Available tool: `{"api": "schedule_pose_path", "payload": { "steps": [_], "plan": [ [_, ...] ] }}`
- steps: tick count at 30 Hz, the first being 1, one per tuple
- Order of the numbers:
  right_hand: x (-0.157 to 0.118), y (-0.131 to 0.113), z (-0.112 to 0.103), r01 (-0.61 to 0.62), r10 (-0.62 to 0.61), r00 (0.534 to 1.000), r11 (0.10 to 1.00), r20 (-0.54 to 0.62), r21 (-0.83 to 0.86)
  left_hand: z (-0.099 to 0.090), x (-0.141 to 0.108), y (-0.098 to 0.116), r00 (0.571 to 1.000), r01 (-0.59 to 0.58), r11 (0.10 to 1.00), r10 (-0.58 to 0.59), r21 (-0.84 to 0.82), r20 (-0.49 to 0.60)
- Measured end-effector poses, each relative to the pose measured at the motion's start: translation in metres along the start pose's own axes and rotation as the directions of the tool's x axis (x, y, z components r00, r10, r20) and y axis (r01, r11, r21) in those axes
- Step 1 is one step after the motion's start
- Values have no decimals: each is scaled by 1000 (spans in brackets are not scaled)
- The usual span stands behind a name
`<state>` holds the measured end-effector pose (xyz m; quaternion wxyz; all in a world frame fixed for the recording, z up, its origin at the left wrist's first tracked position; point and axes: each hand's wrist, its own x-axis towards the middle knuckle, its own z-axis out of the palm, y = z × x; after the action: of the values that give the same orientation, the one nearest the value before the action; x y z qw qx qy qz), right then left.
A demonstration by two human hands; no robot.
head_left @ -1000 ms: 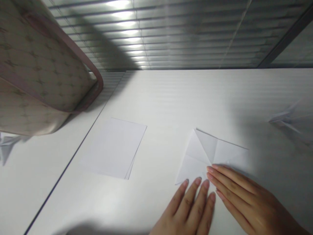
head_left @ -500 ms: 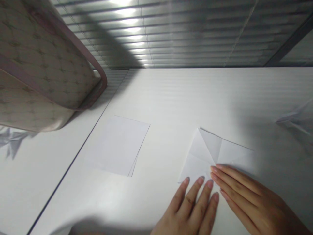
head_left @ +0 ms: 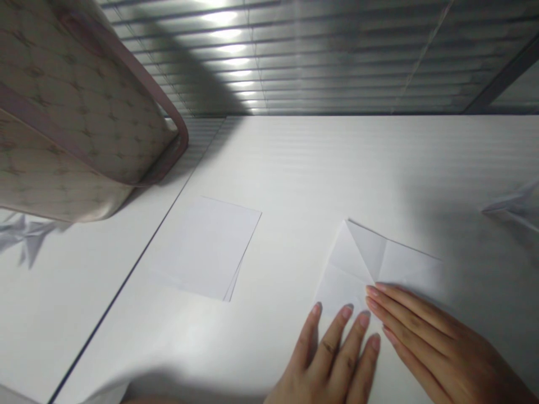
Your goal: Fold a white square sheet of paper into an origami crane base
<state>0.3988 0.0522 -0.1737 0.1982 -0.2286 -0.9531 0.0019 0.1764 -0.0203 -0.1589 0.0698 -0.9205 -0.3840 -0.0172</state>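
A creased white sheet of paper [head_left: 362, 258] lies on the white table, with fold lines running across it and meeting near its middle. My left hand [head_left: 332, 359] rests on its lower edge, fingers spread and fingertips touching the paper. Flat across the right part of the sheet lies my right hand [head_left: 433, 336], fingers stretched out side by side, the tips close to where the creases meet. Both hands cover the sheet's lower and right parts.
Left of the creased sheet is a small stack of plain paper [head_left: 206, 247]. A patterned bag [head_left: 92, 112] stands at the back left, a folded paper star [head_left: 27, 233] beside it. Another folded paper piece [head_left: 514, 205] sits at the right edge. Window blinds [head_left: 320, 56] close off the back.
The whole view has shifted slightly, moving things a little to the right in the picture. My left fingers have spread slightly, the outermost one moving left; my right hand stays flat on the paper.
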Motion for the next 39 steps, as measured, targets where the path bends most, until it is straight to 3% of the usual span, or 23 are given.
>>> {"api": "schedule_pose_path", "payload": {
  "steps": [11, 24, 28, 39],
  "plan": [
    [0, -1, 1, -7, 7, 1000, 1000, 9, 3, 0, 0, 1, 1000, 0, 1000, 1, -2, 14],
    [4, -12, 4, -161, 165, 986, 981, -32, 107, 3, -3, -3, 998, 65, 998, -65, 19, -23],
    [7, -11, 4, -161, 167, 984, 982, -61, 98, 14, 1, 6, 987, 85, 994, -75, 71, -139],
    [5, -8, 1, -90, 97, 990, 994, -103, 69, 14, 23, 41, 939, 300, 944, -266, 138, -219]
  ]
}}
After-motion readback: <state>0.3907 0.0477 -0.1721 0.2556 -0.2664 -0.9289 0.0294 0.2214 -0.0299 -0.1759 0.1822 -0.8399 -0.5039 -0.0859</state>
